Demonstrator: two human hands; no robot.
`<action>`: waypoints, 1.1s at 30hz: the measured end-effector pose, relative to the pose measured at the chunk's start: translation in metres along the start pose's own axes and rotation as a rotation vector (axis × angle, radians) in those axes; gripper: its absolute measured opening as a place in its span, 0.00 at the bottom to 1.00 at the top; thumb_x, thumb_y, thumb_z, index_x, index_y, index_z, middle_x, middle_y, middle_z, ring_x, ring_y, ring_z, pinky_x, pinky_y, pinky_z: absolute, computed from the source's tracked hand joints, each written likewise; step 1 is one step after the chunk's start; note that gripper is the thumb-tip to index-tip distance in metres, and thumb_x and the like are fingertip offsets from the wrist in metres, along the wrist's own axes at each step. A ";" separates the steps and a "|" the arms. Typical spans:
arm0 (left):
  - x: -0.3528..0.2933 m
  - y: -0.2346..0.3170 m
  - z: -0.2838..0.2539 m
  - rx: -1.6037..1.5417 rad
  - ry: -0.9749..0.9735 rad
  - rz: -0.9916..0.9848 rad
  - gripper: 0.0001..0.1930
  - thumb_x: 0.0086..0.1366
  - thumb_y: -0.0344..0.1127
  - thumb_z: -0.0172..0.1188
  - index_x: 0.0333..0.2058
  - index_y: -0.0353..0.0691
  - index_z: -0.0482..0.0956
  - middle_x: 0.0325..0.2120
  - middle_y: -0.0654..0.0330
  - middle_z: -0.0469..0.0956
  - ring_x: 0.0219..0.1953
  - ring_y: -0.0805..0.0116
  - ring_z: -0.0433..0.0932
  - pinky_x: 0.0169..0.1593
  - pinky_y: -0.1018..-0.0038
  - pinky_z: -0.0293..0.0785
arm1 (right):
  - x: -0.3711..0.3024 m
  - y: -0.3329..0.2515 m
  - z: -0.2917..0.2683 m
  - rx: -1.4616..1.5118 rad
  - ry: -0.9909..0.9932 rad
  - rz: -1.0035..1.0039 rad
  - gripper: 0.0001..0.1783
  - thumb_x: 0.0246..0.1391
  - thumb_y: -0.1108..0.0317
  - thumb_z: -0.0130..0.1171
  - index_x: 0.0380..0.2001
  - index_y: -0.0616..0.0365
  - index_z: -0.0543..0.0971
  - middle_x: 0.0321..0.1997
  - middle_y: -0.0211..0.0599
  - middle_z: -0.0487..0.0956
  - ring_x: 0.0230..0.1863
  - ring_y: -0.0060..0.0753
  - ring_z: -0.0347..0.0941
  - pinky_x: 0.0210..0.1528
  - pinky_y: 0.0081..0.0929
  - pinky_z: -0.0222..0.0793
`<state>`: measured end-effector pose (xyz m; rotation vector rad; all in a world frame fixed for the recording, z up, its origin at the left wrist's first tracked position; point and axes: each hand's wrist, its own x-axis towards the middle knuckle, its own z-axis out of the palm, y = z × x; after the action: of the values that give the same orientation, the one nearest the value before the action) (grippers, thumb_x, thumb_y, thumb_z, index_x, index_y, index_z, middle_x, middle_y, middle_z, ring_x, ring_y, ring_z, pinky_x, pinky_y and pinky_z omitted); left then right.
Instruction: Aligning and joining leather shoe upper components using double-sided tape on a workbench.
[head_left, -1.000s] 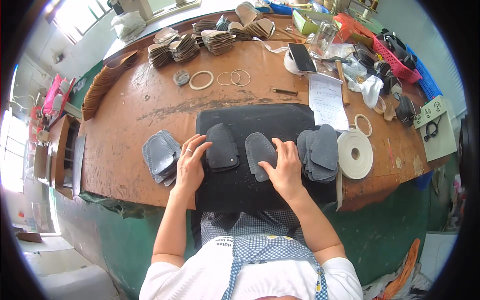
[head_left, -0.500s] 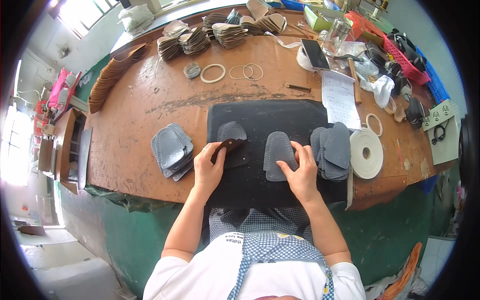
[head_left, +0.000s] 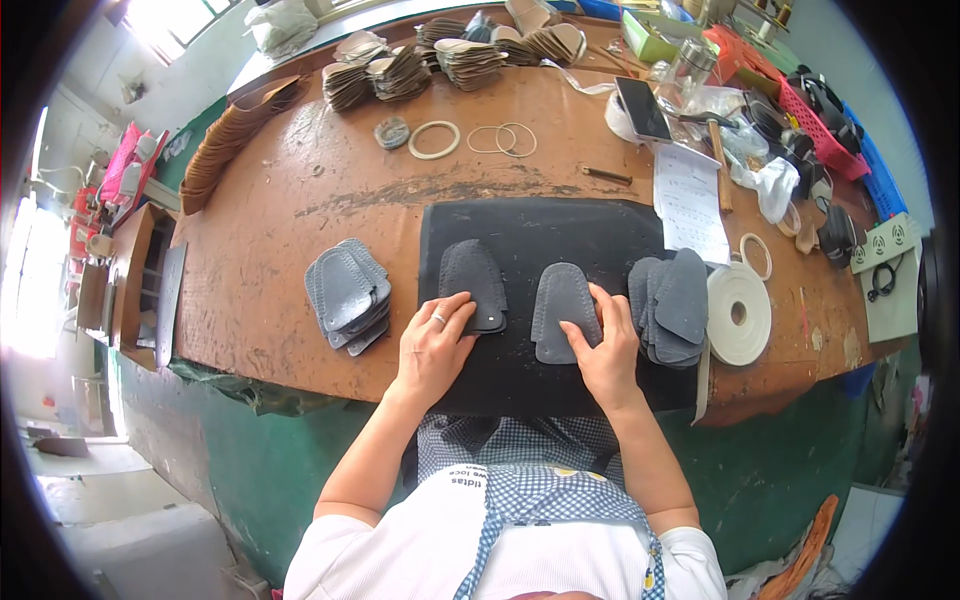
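Two dark grey, tongue-shaped pieces with stitch-like marks along their edges lie side by side on a black mat [head_left: 520, 385]. My left hand [head_left: 432, 345] presses its closed fingers on the near edge of the left grey piece [head_left: 472, 275], which lies flat over another layer. With thumb on top and fingers along the right edge, my right hand [head_left: 610, 355] grips the right grey piece [head_left: 562, 310]. Left of the mat is a stack of similar grey pieces [head_left: 345, 290]. Another fanned stack of grey pieces [head_left: 680, 305] sits just beyond my right hand.
A white tape roll [head_left: 738, 313] stands right of the mat, near a paper sheet [head_left: 690, 205], hammer [head_left: 721, 170] and phone [head_left: 643, 108]. Bundled brown pieces [head_left: 400, 75] line the far edge. Rings [head_left: 434, 140] and a row of curved brown pieces [head_left: 225, 150] lie farther left.
The left grey piece, whose near edge my left hand held folded up showing its brown underside, now lies flat. My left hand has moved slightly right and nearer. My right hand keeps its grip.
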<state>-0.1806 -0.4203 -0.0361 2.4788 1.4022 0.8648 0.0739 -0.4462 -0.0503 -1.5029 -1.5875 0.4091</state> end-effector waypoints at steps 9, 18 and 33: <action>0.001 -0.009 -0.041 -0.076 0.071 -0.157 0.30 0.51 0.33 0.77 0.54 0.36 0.78 0.57 0.54 0.77 0.59 0.49 0.75 0.61 0.60 0.74 | 0.009 -0.034 0.003 -0.429 -0.084 -0.290 0.39 0.47 0.68 0.72 0.62 0.64 0.71 0.64 0.49 0.69 0.65 0.53 0.68 0.65 0.46 0.66; -0.044 -0.076 -0.078 0.209 0.175 -0.499 0.21 0.53 0.30 0.74 0.47 0.39 0.83 0.52 0.59 0.81 0.56 0.54 0.76 0.59 0.61 0.74 | 0.033 -0.059 0.065 -0.465 -0.470 -0.584 0.38 0.46 0.62 0.70 0.60 0.70 0.73 0.66 0.64 0.69 0.69 0.58 0.66 0.65 0.44 0.67; -0.056 -0.087 -0.104 -0.060 0.967 -0.667 0.11 0.74 0.35 0.59 0.40 0.31 0.83 0.30 0.65 0.80 0.33 0.79 0.73 0.39 0.77 0.71 | 0.087 -0.082 0.076 0.179 -0.231 -0.169 0.13 0.62 0.75 0.56 0.49 0.65 0.78 0.41 0.52 0.84 0.41 0.57 0.81 0.45 0.44 0.80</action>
<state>-0.3237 -0.4331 -0.0087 1.3097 2.1832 1.9446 -0.0252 -0.3589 0.0004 -1.2095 -1.7912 0.6281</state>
